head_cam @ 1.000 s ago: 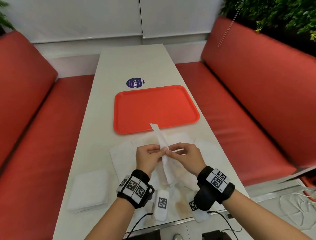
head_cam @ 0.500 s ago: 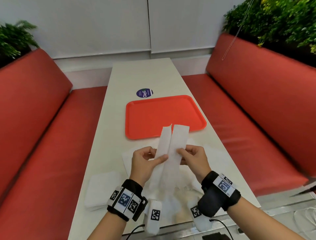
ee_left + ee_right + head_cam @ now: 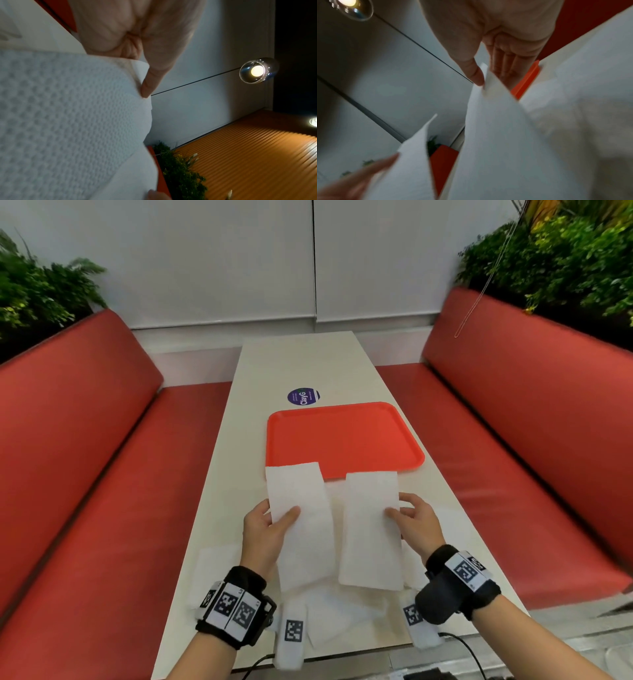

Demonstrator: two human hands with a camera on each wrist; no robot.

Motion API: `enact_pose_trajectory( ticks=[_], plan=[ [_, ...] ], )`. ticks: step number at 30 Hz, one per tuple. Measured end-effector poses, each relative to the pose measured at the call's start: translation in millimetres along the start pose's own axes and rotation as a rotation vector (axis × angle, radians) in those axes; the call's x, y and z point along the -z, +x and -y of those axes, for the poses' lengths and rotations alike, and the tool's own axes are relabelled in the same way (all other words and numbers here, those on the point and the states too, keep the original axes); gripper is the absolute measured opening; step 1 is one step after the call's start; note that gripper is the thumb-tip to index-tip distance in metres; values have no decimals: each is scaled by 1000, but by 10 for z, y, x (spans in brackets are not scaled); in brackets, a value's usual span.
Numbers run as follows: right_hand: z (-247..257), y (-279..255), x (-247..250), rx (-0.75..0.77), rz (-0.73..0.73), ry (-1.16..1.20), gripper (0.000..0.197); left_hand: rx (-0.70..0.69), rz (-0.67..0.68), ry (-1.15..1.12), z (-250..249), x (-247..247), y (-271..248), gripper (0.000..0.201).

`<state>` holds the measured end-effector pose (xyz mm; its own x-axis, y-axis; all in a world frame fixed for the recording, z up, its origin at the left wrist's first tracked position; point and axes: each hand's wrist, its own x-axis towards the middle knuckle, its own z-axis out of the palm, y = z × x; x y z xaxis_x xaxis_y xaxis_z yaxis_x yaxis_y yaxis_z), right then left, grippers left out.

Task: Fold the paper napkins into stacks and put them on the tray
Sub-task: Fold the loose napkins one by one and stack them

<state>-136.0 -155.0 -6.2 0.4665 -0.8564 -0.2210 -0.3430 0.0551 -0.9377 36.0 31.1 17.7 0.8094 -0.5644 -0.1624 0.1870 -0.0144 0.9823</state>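
Observation:
I hold a white paper napkin (image 3: 371, 529) up above the table, spread into two panels that appear to meet in a fold at the bottom. My left hand (image 3: 274, 518) pinches the left panel (image 3: 301, 525), thumb on the front. In the left wrist view the embossed napkin (image 3: 68, 108) fills the frame under my fingertip (image 3: 147, 86). My right hand (image 3: 407, 515) pinches the right panel's edge; in the right wrist view the thumb (image 3: 476, 75) presses that sheet (image 3: 496, 135). The orange-red tray (image 3: 342, 440) lies just beyond, with nothing on it.
Loose unfolded napkins (image 3: 342, 618) lie on the table under my wrists, and a folded white stack (image 3: 212, 570) sits near the left edge. A round purple sticker (image 3: 303, 396) is beyond the tray. Red benches (image 3: 85, 474) flank the narrow table on both sides.
My hands have moved apart, and the napkin has opened from a narrow strip into two wide panels. The head view has tilted upward.

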Motion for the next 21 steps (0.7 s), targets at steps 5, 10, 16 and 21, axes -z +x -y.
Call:
enact_pose_trajectory(
  ticks=[5, 10, 16, 21],
  plan=[
    [163, -52, -77, 148, 113, -191, 47, -34, 52, 3, -103, -1, -35, 16],
    [522, -229, -308, 312, 462, -48, 29, -43, 133, -12, -223, -68, -40, 21],
    [653, -275, -421, 247, 381, 237, 19, -30, 181, 13, -360, -8, -31, 20],
    [646, -280, -420, 219, 382, 336, 28, -16, 195, 18, -354, 112, -38, 20]
  ],
)
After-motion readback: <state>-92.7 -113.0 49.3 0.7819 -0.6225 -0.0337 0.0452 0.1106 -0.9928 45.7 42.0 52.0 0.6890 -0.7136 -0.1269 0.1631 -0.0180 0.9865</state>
